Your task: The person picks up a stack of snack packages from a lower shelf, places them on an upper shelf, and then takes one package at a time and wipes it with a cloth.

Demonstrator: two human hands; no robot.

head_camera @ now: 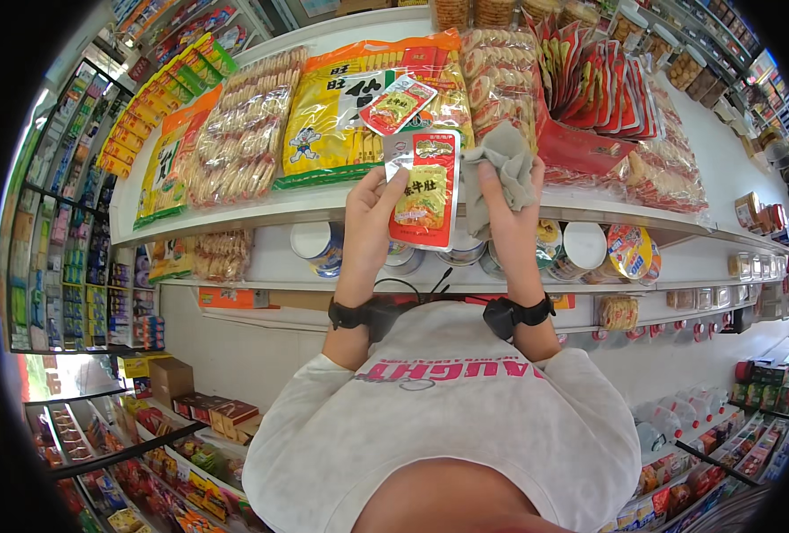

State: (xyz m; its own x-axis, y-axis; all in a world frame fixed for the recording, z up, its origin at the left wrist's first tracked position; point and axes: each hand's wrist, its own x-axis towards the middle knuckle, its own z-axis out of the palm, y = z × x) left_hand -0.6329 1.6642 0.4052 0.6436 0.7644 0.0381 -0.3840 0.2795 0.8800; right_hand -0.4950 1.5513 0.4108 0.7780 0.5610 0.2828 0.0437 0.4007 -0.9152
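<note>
My left hand (372, 206) pinches a red and silver snack pouch (428, 190) by its left edge, with the printed front facing up. In my right hand (509, 203) is a crumpled grey cloth (502, 166), held just to the right of the pouch. A similar smaller-looking pouch (398, 105) lies on a large yellow bag of rice crackers (341, 113) beyond my hands. To the right, a red display box (578, 148) holds several upright red pouches (598, 80).
The white shelf (268, 216) also bears clear packs of crackers (248, 126) and a row of yellow and green packets (161, 100). Tubs (314, 243) and instant noodle cups (628, 250) stand on the tier below. Cookie jars (661, 46) are at the back right.
</note>
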